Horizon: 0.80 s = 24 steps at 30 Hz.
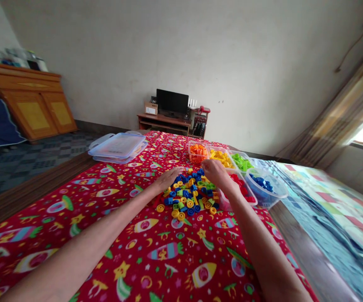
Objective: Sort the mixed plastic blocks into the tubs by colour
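Note:
A mixed pile of toy building blocks (186, 193) in blue, yellow, green and red lies on the red patterned cloth (159, 272), with small wheels along its near side. My left hand (168, 178) rests at the pile's left edge, fingers stretched out and nothing seen in them. Over the far right of the pile, my right hand (213, 170) is curled closed; whatever it may hold is hidden. Just beyond it stand a clear bin of orange blocks (198, 152) and one of yellow blocks (221, 157). Red blocks (242, 186) fill a bin partly behind my right wrist.
Green blocks (242, 162) sit in another bin at the right. A round clear tub (274, 195) holds blue blocks (262, 183). Stacked clear lids (118, 147) lie at the far left of the cloth. A bed (320, 201) adjoins on the right.

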Each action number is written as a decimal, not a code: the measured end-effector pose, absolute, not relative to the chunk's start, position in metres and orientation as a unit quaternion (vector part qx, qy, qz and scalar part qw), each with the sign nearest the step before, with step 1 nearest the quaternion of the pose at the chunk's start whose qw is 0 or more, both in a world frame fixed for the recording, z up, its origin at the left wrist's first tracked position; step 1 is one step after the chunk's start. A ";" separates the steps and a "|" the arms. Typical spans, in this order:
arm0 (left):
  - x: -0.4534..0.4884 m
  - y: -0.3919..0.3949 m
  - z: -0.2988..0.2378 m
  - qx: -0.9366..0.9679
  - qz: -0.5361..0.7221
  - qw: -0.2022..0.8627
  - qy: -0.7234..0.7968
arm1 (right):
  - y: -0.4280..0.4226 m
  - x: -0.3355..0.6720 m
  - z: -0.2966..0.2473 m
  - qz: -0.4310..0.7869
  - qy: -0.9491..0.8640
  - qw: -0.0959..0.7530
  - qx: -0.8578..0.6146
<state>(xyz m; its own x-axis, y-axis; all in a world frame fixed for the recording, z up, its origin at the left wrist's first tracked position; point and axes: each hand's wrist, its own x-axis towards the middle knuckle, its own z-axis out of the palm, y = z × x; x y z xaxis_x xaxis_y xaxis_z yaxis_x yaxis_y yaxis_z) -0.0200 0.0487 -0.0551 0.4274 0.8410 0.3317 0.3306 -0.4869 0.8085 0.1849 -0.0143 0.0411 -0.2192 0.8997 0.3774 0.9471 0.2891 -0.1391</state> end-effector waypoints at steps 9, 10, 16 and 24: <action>-0.023 0.044 -0.053 0.744 0.390 0.414 0.351 | -0.013 0.188 0.009 -0.042 -0.807 0.104 -0.579; -0.023 0.043 -0.052 0.747 0.389 0.411 0.349 | -0.012 0.187 0.006 -0.039 -0.810 0.094 -0.578; -0.024 0.044 -0.049 0.768 0.373 0.383 0.352 | -0.010 0.176 0.000 -0.002 -0.812 0.146 -0.565; -0.027 0.044 -0.050 0.785 0.348 0.401 0.320 | -0.007 0.183 0.021 0.024 -0.765 0.215 -0.606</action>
<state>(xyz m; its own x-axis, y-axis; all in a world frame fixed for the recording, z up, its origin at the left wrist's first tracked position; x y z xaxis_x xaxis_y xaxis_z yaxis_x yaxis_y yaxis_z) -0.0275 0.0445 -0.0496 0.5540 0.7805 0.2898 0.2231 -0.4745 0.8515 0.1830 -0.0068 0.0214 -0.1729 0.9383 0.2993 0.9175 0.2640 -0.2974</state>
